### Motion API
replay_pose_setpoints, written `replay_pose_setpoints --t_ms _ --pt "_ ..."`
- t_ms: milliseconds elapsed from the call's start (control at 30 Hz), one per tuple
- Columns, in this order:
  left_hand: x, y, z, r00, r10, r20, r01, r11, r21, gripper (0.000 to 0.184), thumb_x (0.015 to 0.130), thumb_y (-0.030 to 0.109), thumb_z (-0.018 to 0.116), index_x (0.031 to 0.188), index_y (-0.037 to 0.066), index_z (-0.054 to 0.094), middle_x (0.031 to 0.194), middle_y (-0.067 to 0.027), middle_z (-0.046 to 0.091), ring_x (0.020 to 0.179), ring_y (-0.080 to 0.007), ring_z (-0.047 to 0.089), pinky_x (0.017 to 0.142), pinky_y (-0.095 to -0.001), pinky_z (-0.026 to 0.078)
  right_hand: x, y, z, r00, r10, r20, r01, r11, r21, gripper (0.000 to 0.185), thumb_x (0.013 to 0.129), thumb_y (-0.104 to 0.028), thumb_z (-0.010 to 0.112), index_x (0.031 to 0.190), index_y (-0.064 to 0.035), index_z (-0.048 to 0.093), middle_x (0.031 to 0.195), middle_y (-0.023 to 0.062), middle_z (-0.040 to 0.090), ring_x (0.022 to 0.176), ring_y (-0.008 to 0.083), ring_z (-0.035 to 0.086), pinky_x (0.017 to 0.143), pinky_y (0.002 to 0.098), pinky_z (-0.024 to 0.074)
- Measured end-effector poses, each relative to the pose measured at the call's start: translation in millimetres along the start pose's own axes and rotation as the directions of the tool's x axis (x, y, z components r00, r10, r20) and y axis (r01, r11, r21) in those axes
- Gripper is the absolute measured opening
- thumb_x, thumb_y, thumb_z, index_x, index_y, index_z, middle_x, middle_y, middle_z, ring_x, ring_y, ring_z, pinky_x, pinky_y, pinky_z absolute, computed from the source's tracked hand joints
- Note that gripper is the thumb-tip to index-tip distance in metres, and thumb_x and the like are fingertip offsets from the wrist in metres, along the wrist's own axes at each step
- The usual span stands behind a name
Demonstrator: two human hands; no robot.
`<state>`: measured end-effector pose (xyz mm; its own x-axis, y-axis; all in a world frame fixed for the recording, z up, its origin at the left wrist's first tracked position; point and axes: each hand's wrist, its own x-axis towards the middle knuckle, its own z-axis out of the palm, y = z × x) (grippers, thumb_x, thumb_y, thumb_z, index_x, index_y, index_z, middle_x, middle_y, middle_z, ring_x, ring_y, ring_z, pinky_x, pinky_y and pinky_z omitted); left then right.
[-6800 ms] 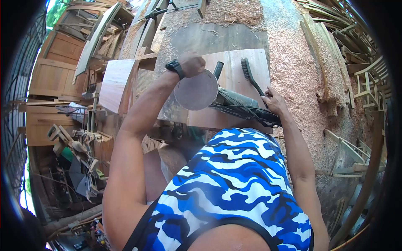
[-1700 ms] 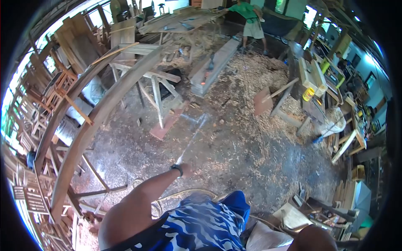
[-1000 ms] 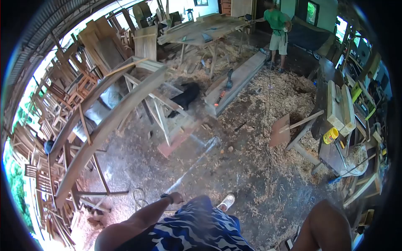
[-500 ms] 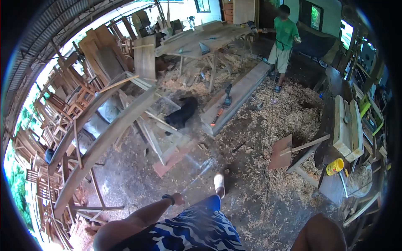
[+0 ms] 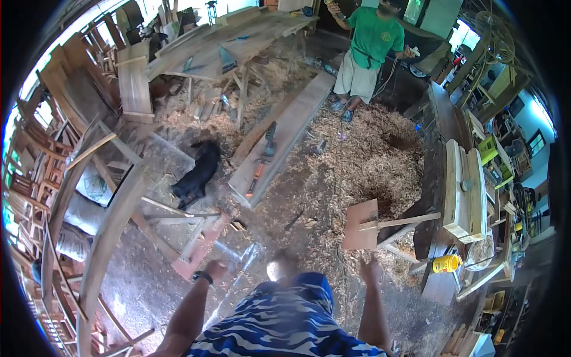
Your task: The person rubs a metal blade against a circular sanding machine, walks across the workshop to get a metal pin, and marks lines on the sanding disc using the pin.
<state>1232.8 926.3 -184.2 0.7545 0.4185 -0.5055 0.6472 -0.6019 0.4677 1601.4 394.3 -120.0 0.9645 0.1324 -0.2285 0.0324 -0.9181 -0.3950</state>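
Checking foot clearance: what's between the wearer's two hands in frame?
Head view: between left hand and right hand show white streaks on the floor, the wearer's pale, blurred shoe, and blue clothing.

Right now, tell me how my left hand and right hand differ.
Your left hand has a dark wristwatch at its wrist; your right hand has a bare wrist. The left hand looks more curled, though blurred, while the right hand's fingers point forward. Neither visibly holds anything.

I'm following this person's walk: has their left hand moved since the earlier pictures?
Yes. The left hand has moved forward: in this view it now appears closer to the reddish board on the floor than before.
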Motion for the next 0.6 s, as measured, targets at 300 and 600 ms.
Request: replay_pose_setpoints --t_ms 300,600 --pt "49.4 30.2 -160.5 0.881 -0.104 -0.462 -0.008 0.972 -0.233 0.021 0.089 0.017 0.075 0.107 0.006 0.073 0.098 -0.0198 0.075 0.092 -0.0376 0.075 0.079 -0.0471 0.058 -28.6 25.3 89.4 0.419 0.585 0.695 -0.582 0.760 -0.289 0.056 0.098 -0.043 0.074 0.131 0.0005 0.062 0.113 0.0137 0.071 0.085 0.0290 0.073 0.067 0.0496 0.0597" --pt "69.1 21.4 -304.3 0.624 -0.166 -0.763 0.098 0.986 -0.134 0.038 0.089 0.017 0.077 0.125 0.006 0.067 0.111 -0.0177 0.074 0.097 -0.0366 0.072 0.083 -0.0456 0.058 268.0 -61.4 174.7 0.601 0.285 0.746 -0.738 0.555 0.383 0.019 0.106 -0.033 0.062 0.106 -0.0154 0.068 0.076 -0.0007 0.059 0.063 0.0166 0.060 0.053 0.0338 0.0492"
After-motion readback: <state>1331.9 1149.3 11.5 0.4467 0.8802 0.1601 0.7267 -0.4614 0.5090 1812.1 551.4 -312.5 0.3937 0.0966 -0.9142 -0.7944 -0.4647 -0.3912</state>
